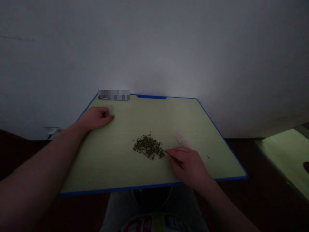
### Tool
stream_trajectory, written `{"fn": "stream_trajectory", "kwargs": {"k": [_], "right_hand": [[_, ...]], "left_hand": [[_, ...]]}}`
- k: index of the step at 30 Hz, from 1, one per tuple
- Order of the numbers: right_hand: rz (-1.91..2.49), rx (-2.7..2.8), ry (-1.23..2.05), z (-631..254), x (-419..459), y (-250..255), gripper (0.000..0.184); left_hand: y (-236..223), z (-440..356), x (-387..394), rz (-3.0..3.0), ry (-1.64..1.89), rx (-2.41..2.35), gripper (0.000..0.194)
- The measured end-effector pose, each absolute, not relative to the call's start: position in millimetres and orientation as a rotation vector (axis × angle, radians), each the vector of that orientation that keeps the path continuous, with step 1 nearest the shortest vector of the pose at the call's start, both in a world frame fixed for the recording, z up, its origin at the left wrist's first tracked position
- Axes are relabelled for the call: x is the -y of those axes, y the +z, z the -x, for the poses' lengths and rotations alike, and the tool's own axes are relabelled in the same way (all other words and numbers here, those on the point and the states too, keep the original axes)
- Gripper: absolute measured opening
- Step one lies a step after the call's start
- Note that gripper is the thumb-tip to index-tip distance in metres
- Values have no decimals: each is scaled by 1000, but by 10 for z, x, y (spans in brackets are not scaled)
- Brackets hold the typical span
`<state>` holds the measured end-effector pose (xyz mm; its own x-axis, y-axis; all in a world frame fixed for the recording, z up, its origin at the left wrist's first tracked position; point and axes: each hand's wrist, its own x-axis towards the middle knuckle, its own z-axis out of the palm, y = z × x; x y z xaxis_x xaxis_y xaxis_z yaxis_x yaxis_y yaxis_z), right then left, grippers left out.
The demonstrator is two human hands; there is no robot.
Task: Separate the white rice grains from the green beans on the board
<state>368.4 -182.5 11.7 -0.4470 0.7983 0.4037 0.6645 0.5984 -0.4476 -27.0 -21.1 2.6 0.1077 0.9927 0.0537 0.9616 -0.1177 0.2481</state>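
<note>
Seeds (148,147) sit in a loose little heap around the middle of a green cutting board (96,167) with a blue edge, a bit toward the front. Right hand (187,164) is pinching a thin pick (170,153), with its tip right at the heap's edge. Left hand (96,118) is relaxed and loosely curled, holding nothing, resting near the back left corner. Pale powder (180,138) lies just behind the right hand, plus one brown speck (208,157) off to the right.
</note>
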Motion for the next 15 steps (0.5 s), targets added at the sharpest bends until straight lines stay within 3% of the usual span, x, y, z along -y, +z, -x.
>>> {"fn": "stream_trajectory", "kwargs": {"k": [7,15], "right_hand": [[1165,2168,526,-3752,2006,134,28],[1345,2091,453,-3930,2009,132,24]], "left_hand": [[59,248,231,-2213,323,-1963,39],[16,288,212,-2242,322,-1958,38]]}}
